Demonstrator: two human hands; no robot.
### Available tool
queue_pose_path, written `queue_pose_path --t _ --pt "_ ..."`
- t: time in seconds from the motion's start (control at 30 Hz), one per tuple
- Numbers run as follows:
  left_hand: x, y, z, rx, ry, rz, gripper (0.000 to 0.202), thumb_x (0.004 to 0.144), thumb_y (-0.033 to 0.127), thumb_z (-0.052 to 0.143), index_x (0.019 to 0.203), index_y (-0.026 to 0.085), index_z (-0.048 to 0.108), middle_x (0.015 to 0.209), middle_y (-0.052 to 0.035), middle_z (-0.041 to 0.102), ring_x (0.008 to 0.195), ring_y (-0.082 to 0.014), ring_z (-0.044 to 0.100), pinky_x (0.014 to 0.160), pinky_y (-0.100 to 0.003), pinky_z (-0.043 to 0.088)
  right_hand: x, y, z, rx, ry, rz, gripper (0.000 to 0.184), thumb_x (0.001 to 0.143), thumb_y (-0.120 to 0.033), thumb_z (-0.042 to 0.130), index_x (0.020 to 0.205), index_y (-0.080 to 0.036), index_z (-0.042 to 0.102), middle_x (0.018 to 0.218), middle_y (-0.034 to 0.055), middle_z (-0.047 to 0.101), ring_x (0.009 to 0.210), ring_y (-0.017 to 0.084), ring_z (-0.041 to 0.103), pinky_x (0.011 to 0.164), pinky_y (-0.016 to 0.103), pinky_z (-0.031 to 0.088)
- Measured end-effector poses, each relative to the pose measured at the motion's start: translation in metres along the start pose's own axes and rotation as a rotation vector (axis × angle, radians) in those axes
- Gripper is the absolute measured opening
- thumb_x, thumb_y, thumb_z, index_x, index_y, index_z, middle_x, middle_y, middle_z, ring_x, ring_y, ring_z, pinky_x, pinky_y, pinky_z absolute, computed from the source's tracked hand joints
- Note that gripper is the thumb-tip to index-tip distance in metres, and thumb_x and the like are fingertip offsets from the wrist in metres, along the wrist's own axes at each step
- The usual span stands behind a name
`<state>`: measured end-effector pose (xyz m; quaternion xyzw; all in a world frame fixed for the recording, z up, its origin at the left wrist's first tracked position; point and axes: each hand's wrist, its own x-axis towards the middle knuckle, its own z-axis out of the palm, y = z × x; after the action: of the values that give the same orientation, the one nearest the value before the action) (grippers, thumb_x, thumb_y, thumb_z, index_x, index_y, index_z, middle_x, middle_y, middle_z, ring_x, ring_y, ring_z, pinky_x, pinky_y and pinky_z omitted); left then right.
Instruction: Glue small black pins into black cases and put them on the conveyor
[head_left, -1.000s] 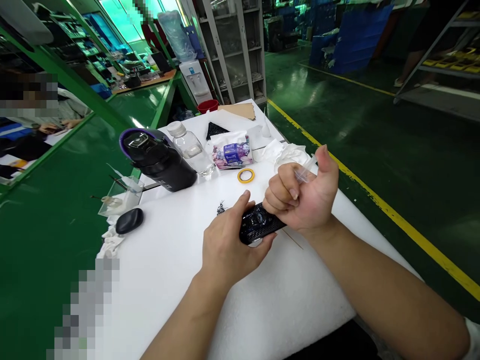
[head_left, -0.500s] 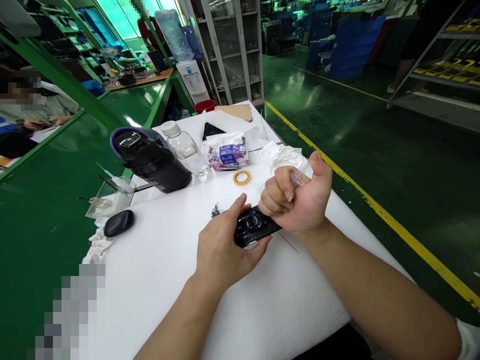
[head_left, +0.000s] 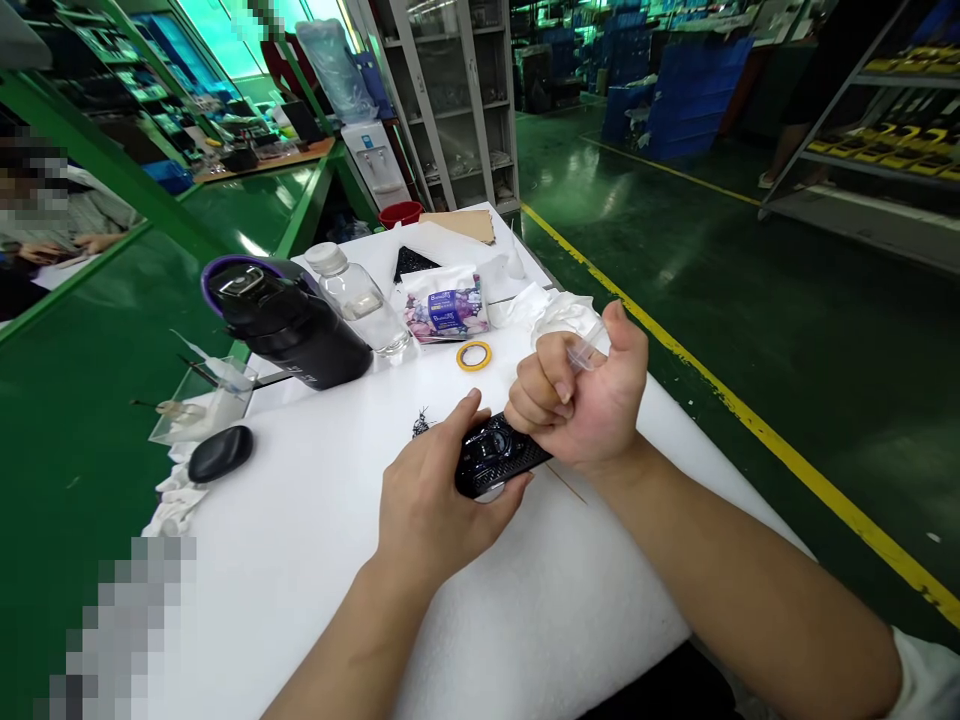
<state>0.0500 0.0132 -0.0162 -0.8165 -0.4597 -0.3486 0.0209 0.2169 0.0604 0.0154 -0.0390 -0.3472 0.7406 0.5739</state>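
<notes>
My left hand (head_left: 427,490) grips a glossy black, oblong part (head_left: 491,455) with a round recess and a perforated strip, thumb along one side and fingers on the other. Above its right end, my right hand (head_left: 581,395) is curled with the thumb raised, closed around a clear plastic tube that looks like a syringe (head_left: 585,350). Its lower end is hidden by my fingers. The curled fingers touch or nearly touch the black part. A thin brown stick (head_left: 568,484) lies on the white table (head_left: 315,580) beneath my right wrist.
Beyond my hands lie a yellow tape roll (head_left: 474,356), black scraps (head_left: 421,422), a tissue pack (head_left: 446,308) and crumpled tissue (head_left: 559,310). To the left are a black flask (head_left: 300,330), a clear bottle (head_left: 360,300), a black oval case (head_left: 220,454) and a clear tray (head_left: 202,405).
The whole scene has shifted slightly left in view as the camera turned. Both hands keep the same grips, with the black part and the clear tube nearly still between them.
</notes>
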Motion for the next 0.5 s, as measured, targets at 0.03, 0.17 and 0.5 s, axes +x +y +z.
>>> queue_pose_path --t 0.03,0.17,0.5 --pt "-0.0002 -0.0002 0.0001 -0.002 -0.002 -0.001 0.080 0.069 0.039 0.078 0.138 0.021 0.042 0.112 -0.0076 0.073 0.095 -0.0246 0.071 0.080 -0.034 0.057 0.0001 0.0000 0.0001 -0.003 0.002 0.000 0.066 0.085 -0.072 0.041 0.045 -0.021 0.038 0.036 -0.0061 0.030 0.030 0.007 0.022 0.034 0.021 0.021" --pt "-0.0005 -0.0003 0.0006 -0.006 -0.012 -0.005 0.081 0.070 0.039 0.077 0.139 0.022 0.040 0.113 -0.0077 0.072 0.096 -0.0248 0.071 0.081 -0.035 0.057 0.0002 0.0002 0.0028 -0.022 0.041 0.013 0.073 0.082 -0.083 0.033 0.043 -0.021 0.034 0.035 -0.0062 0.026 0.029 0.007 0.020 0.034 0.021 0.019" --pt "-0.0010 0.0002 -0.0011 -0.010 -0.016 -0.006 0.081 0.071 0.039 0.077 0.140 0.024 0.038 0.112 -0.0072 0.072 0.096 -0.0248 0.071 0.081 -0.036 0.057 0.0007 0.0013 0.0045 -0.102 0.016 -0.007 0.073 0.081 -0.084 0.034 0.043 -0.021 0.039 0.035 -0.0062 0.027 0.030 0.007 0.019 0.034 0.022 0.019"
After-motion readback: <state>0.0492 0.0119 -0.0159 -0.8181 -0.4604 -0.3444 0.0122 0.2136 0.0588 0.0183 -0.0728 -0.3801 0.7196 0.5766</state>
